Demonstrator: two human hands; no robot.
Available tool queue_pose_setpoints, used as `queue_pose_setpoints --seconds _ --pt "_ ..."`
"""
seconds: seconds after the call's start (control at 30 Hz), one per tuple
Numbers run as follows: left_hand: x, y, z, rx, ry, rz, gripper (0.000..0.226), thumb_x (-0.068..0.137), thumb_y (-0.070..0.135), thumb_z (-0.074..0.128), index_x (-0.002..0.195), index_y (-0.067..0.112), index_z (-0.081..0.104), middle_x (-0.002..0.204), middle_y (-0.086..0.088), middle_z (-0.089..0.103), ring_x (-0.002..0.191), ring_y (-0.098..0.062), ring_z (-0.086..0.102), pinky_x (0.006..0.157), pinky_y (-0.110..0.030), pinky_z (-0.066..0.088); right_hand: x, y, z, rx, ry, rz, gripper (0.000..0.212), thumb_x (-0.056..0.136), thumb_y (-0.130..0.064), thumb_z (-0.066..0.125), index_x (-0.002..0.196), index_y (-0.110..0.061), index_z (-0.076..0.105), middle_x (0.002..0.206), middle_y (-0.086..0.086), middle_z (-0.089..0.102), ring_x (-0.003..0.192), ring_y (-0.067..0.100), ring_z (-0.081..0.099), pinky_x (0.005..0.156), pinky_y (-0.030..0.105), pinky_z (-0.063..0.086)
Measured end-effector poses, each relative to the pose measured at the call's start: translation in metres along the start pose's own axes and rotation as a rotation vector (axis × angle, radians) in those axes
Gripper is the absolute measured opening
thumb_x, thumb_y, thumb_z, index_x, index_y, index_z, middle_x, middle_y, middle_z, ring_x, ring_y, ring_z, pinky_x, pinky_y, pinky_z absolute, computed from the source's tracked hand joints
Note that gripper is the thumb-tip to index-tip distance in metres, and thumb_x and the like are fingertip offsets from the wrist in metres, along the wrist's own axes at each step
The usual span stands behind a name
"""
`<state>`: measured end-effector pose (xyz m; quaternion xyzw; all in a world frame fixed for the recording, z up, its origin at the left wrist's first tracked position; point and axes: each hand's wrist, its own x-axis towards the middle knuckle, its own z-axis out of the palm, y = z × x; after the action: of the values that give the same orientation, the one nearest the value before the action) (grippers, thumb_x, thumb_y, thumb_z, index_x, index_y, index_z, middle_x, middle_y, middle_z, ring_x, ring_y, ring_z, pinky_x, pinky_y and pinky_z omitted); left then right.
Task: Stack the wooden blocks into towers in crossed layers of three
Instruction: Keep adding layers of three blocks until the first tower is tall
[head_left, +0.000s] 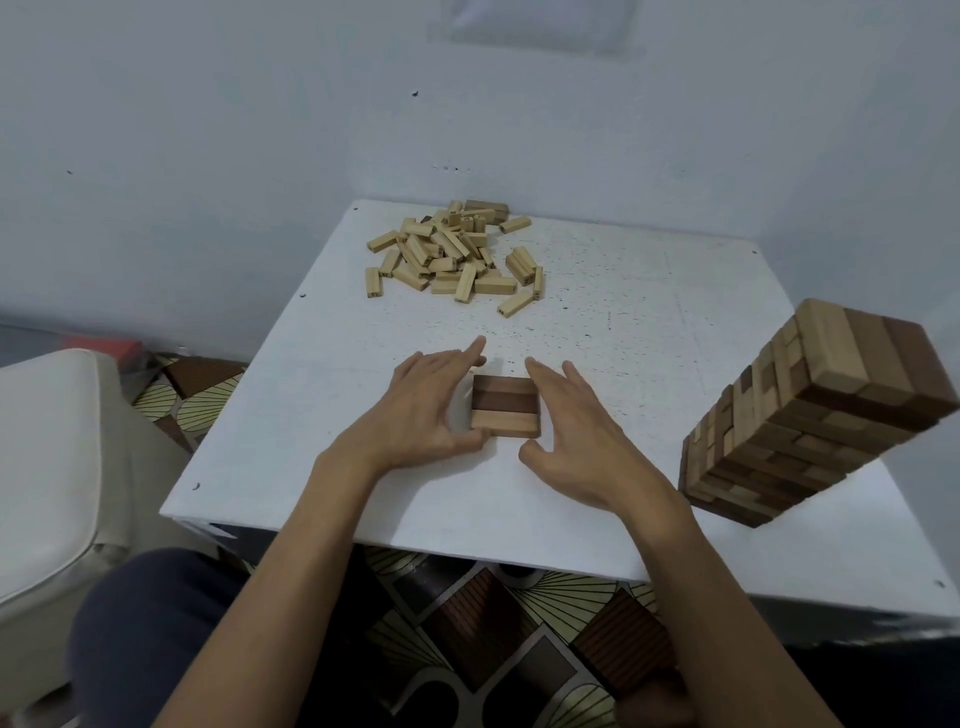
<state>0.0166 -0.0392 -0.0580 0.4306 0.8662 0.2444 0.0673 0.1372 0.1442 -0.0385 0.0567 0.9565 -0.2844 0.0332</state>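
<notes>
In the head view, a white table (597, 322) is seen from above, standing in a corner of pale walls. Near the middle of the table, a little toward the near edge, a small layer of blocks (505, 406) is laid flat: three blocks are placed side by side, with two darker ones at the far side and a light one nearest. Whether another layer lies under it cannot be told.

The left hand (423, 410) is held at the left side of this layer. Its fingers are spread and only half curled, the thumb is pressed to the near left corner of the blocks, and the index finger is stretched out past the far left corner. The right hand (574, 441) is held at the right side, wide open, with the thumb just beside the near right corner; whether it really touches the wood cannot be told. Nothing is lifted by either hand.

At the far side of the table, a loose pile of light blocks (452, 257) is scattered, and a few darker blocks (487, 209) are seen behind it by the wall. At the right edge of the table, a tall tower (810, 415) of mixed light and dark blocks is standing, well apart from the hands.

To the left of the table, a white cushion (47, 467) is visible, and a patterned floor (519, 649) is seen below the near edge.
</notes>
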Motion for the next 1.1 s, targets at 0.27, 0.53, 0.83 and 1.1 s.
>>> queue_pose_setpoints --seconds 0.27,0.53,0.83,1.1 --pt "0.005 -0.006 0.002 -0.054 -0.044 -0.007 0.104 0.067 0.065 0.05 0.157 0.023 0.019 0.138 0.011 0.051 0.131 -0.006 0.039 0.119 -0.041 0.018 0.005 -0.001 0.003 -0.011 0.029 0.002 0.074 0.094 -0.026 0.056 0.157 -0.018 0.017 0.159 -0.002 0.026 0.149 0.017 0.01 0.117 0.032 0.018" --pt "0.006 -0.007 0.003 -0.106 -0.036 -0.022 0.104 0.066 0.064 0.055 0.157 0.027 0.02 0.135 0.011 0.053 0.128 -0.012 0.042 0.117 -0.039 0.023 0.003 -0.001 0.003 -0.007 0.052 -0.001 0.073 0.094 -0.026 0.055 0.156 -0.017 0.019 0.155 -0.001 0.031 0.145 0.016 0.014 0.115 0.031 0.022" --pt "-0.016 0.009 -0.019 -0.204 -0.018 -0.053 0.107 0.062 0.06 0.061 0.156 0.036 0.016 0.135 0.013 0.051 0.125 -0.014 0.04 0.111 -0.033 0.028 -0.014 -0.021 -0.012 0.014 0.042 -0.055 0.077 0.091 -0.022 0.057 0.157 -0.021 0.016 0.154 0.003 0.03 0.144 0.014 0.012 0.113 0.032 0.024" --pt "-0.033 0.041 -0.066 -0.242 0.07 -0.007 0.097 0.069 0.044 0.071 0.153 0.043 0.022 0.132 0.019 0.051 0.124 -0.002 0.037 0.103 -0.024 0.026 -0.039 -0.056 -0.048 -0.04 0.142 -0.135 0.079 0.09 -0.026 0.056 0.157 -0.025 0.014 0.15 -0.002 0.034 0.141 0.011 0.015 0.107 0.034 0.033"
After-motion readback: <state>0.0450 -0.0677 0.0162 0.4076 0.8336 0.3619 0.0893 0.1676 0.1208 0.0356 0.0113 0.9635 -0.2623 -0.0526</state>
